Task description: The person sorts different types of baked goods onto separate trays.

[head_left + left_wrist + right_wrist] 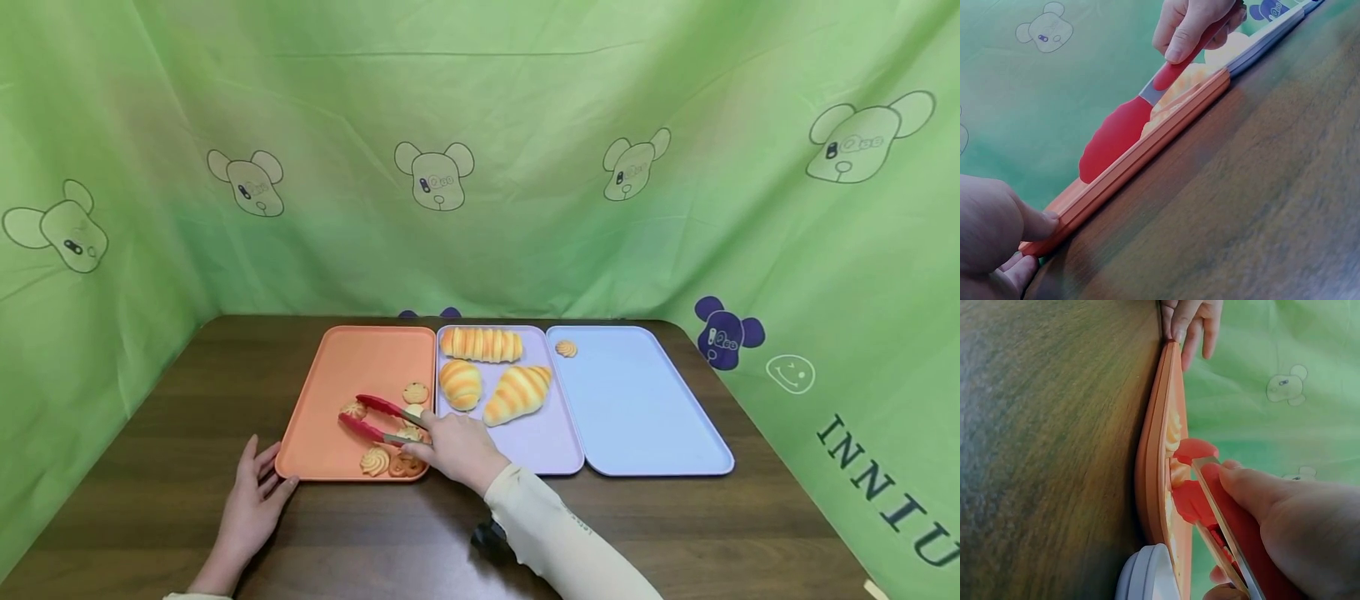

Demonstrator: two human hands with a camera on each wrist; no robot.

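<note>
My right hand grips a pair of red-tipped tongs, seen in all three views. The tongs reach left over the orange tray, their tips spread around a cookie. More cookies lie along that tray's right side, among them a swirl cookie, a pretzel-shaped cookie and a round cookie; some are partly hidden by the tongs and hand. At the tray's front left corner, my left hand touches the rim, thumb and fingers at the edge in the left wrist view.
A lilac tray in the middle holds three bread rolls, including a croissant. To its right, a blue tray bears one swirl cookie at its back left corner. All three trays stand side by side on a dark wooden table before a green curtain.
</note>
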